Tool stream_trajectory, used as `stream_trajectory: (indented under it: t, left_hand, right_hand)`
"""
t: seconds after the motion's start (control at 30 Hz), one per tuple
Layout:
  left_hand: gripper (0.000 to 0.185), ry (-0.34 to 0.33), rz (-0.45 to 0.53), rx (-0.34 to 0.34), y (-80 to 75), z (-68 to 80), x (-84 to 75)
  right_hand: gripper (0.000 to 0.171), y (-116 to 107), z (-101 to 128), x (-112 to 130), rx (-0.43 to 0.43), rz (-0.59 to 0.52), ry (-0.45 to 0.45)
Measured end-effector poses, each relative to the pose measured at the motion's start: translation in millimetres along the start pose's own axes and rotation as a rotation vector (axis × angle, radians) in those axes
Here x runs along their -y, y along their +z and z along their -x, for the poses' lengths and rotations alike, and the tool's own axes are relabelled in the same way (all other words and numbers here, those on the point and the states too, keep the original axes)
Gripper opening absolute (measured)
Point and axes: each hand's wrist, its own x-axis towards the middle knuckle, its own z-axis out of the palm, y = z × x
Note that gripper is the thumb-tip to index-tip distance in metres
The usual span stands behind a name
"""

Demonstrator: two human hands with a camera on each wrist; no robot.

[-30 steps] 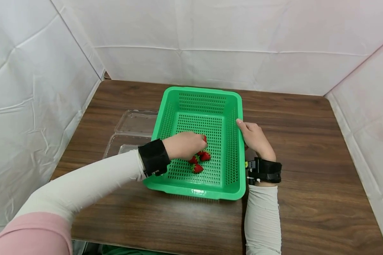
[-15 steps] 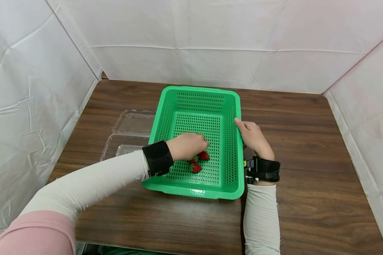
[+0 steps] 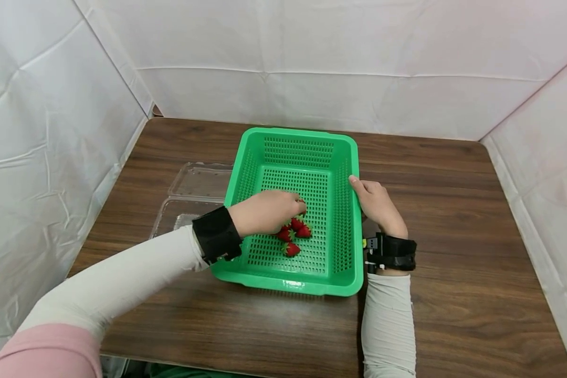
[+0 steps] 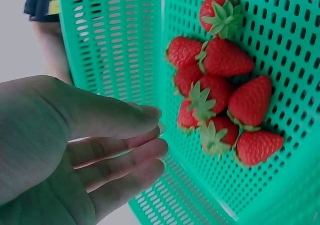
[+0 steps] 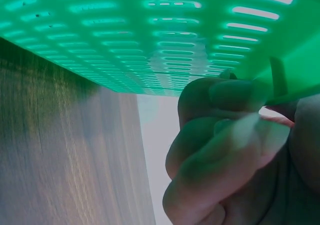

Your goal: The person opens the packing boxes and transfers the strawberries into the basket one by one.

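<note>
Hovering with relaxed fingers (image 4: 125, 147) over red strawberries (image 4: 220, 100), left hand (image 3: 264, 211); right hand (image 3: 377, 205) grips the green perforated plastic basket (image 3: 345, 157) rim.

Illumination is bright, soft and even, diffused by the white fabric walls (image 3: 312, 47). A faint glare patch lies on the brown wood-grain desk (image 3: 283, 315) in front of the green perforated plastic basket (image 3: 290, 286), whose near rim shows small highlights. Shadows are weak and short. The head view is sharp, with mild bending at its edges. Both wrist views carry a green-cyan cast; the left hand (image 4: 65, 155) and the right hand (image 5: 235, 150) are close and soft-focused.
</note>
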Motion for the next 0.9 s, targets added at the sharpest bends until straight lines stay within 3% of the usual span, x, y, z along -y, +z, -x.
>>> stream_trajectory:
  t: [0.23, 0.6, 0.9]
  left_hand:
    - [0.043, -0.073, 0.021, -0.027, -7.1, 22.1, 8.4]
    - [0.028, -0.121, 0.038, -0.283, -13.3, 71.6, 21.2]
    - [0.026, -0.202, 0.091, -0.347, -8.5, 98.5, 31.8]
  right_hand:
    - [0.055, 1, 1, 0, 0.003, -0.002, 0.005]
    - [0.055, -1, 1, 1, 0.003, -0.005, 0.011]
    - [0.055, -1, 1, 1, 0.014, -0.016, 0.010]
